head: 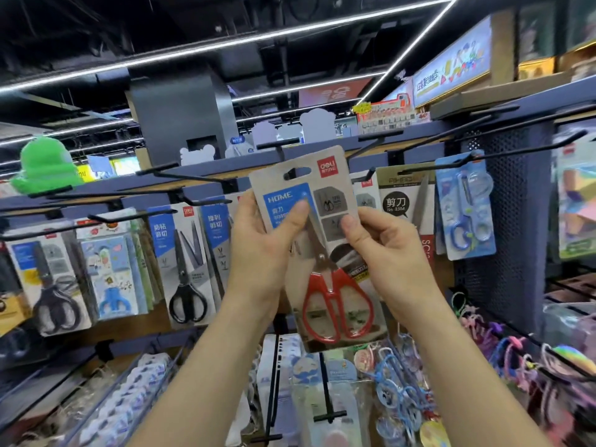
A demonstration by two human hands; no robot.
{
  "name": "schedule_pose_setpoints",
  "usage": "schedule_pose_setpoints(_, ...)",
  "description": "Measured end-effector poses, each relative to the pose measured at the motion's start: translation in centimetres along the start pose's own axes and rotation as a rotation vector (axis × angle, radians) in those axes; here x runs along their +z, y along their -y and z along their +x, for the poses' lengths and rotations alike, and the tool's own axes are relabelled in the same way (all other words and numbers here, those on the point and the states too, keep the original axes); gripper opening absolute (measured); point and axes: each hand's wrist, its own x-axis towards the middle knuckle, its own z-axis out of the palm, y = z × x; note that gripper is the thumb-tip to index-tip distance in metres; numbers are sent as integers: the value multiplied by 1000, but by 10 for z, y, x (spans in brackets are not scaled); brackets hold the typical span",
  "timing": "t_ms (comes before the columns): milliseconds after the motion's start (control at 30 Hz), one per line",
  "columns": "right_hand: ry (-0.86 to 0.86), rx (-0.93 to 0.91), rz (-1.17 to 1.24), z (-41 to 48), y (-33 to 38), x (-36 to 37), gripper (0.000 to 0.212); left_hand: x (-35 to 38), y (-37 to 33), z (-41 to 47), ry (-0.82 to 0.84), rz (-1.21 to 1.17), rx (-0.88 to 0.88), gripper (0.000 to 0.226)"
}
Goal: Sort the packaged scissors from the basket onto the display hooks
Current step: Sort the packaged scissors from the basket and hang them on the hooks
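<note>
I hold a packaged pair of red-handled scissors [325, 253] upright in front of the display rack, its hang hole near the top of the card. My left hand [261, 243] grips the card's left edge with the thumb on the blue label. My right hand [383, 250] pinches the right edge, thumb on the front. A black display hook [277, 146] juts out just above and behind the card's top. More packaged scissors hang on hooks to the left [187, 262] and right [464, 204]. The basket is out of view.
Long bare black hooks [503, 121] stick out toward me at upper right, and others [174, 175] at upper left. A lower row of hooks holds small packaged goods [309, 375] and colourful key rings [396, 391]. A perforated blue panel [503, 221] stands at the right.
</note>
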Motion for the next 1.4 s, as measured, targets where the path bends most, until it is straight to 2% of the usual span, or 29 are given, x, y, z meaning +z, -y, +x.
schedule_pose_setpoints(100, 33, -32, -34, 0, 3, -1, 21, -4, -17, 12, -74, 5, 51, 29)
schedule_pose_setpoints(167, 43, -32, -11, -1, 5, -3, 20, -4, -27, 16, -53, 15, 70, 27)
schedule_pose_setpoints(367, -108, 4, 124, -4, -4, -18, 20, 30, -24, 19, 10, 177, 90, 10)
schedule_pose_setpoints(500, -228, 70, 157, -7, -15, -29, 20, 52, -9, 28, 49, 229, 67, 7)
schedule_pose_setpoints(633, -281, 163, 137, -8, -21, -37, 20, 61, 3, 38, 86, 205, -32, 3)
schedule_pose_setpoints(733, -274, 236, 95, -11, -26, -41, 19, 64, 13, 46, 69, 219, -106, 5)
schedule_pose_setpoints(800, -206, 304, 75, -16, -29, -47, 15, 66, 20, 55, 38, 286, -77, 6)
schedule_pose_setpoints(867, -119, 382, -8, -23, -35, -52, 18, 65, 28, 61, 23, 347, -53, 7)
schedule_pose_setpoints(933, -123, 413, -145, -28, -43, -54, 14, 60, 37, 63, 60, 393, -71, 3)
schedule_pose_setpoints(1100, -279, 409, -351, -14, -62, -50, 6, 30, 79, 43, 203, 437, -252, 39)
schedule_pose_setpoints(1133, -314, 420, -419, -10, -66, -48, 11, 23, 92, 39, 202, 485, -275, 39)
schedule_pose_setpoints(1233, -364, 463, -700, -3, -75, -40, 42, 11, 121, 36, 125, 615, -243, 29)
schedule_pose_setpoints(1400, -340, 454, -1097, -11, -71, -38, 44, 12, 129, 37, 106, 689, -177, 26)
